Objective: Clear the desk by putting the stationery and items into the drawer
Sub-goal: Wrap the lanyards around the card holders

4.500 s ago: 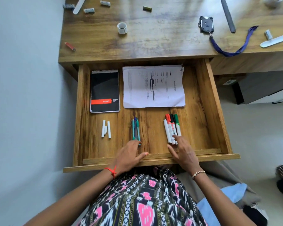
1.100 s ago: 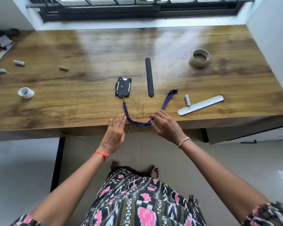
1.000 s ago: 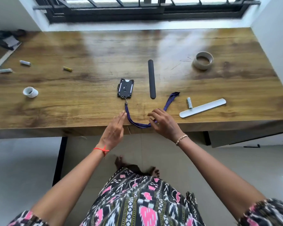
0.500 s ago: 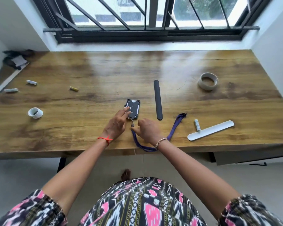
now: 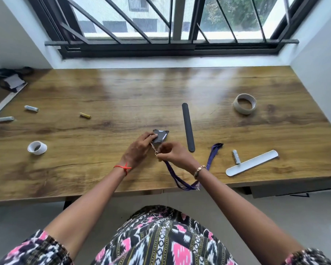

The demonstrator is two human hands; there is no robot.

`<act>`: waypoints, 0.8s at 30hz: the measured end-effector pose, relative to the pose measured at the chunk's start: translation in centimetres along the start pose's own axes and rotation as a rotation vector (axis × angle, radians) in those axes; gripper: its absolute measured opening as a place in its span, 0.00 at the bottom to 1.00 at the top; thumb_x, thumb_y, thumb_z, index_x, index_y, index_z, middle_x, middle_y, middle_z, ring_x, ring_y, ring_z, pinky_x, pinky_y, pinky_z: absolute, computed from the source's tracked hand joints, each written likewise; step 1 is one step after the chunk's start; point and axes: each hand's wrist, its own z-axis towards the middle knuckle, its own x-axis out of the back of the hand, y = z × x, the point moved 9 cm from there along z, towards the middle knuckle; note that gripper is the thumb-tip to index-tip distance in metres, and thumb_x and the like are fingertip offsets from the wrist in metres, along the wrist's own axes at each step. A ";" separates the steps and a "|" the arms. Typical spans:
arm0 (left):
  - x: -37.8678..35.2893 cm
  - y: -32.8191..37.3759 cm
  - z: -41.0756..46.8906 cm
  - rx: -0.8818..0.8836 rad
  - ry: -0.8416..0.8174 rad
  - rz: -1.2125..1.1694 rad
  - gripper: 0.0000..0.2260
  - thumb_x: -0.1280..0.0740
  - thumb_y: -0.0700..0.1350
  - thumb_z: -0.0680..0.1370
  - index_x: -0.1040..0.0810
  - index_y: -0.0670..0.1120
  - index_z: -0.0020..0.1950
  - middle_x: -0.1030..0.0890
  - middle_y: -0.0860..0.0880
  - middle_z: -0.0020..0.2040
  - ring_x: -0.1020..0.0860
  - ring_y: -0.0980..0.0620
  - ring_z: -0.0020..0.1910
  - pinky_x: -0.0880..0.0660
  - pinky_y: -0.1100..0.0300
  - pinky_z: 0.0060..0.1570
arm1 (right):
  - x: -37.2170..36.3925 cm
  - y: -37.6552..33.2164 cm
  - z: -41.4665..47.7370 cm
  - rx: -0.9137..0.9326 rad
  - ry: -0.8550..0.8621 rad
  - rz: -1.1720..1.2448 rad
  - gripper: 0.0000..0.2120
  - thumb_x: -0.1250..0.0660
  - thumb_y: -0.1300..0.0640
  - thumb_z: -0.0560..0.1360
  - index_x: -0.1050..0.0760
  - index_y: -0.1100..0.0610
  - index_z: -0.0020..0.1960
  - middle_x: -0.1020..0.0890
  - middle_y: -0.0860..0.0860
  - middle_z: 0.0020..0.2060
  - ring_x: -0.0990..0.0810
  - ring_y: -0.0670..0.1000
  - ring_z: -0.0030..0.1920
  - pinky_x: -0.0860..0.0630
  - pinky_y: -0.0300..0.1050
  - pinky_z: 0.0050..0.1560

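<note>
My left hand (image 5: 139, 150) clamped on the dark grey plastic badge holder (image 5: 161, 136), my right hand (image 5: 175, 155) just beside it pinching its purple fabric lanyard (image 5: 182, 180), black flat strip (image 5: 188, 127) right of both hands

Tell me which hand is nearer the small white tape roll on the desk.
Left. The left hand, holding the badge holder, sits to the right of the white tape roll; the right hand, pinching the lanyard, is farther right again.

Patterned black-pink sleeves (image 5: 36, 247), red wrist thread (image 5: 123, 167), beaded bracelet (image 5: 199, 170).
</note>
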 end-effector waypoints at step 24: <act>0.4 0.1 0.0 0.762 -0.055 -1.544 0.10 0.42 0.35 0.79 0.25 0.42 0.55 0.22 0.48 0.37 0.24 0.58 0.28 0.27 0.70 0.27 | 6.5 -1.3 -0.1 -0.087 -0.373 0.128 0.13 0.36 0.55 0.76 0.20 0.63 0.40 0.28 0.47 0.24 0.33 0.45 0.27 0.34 0.37 0.31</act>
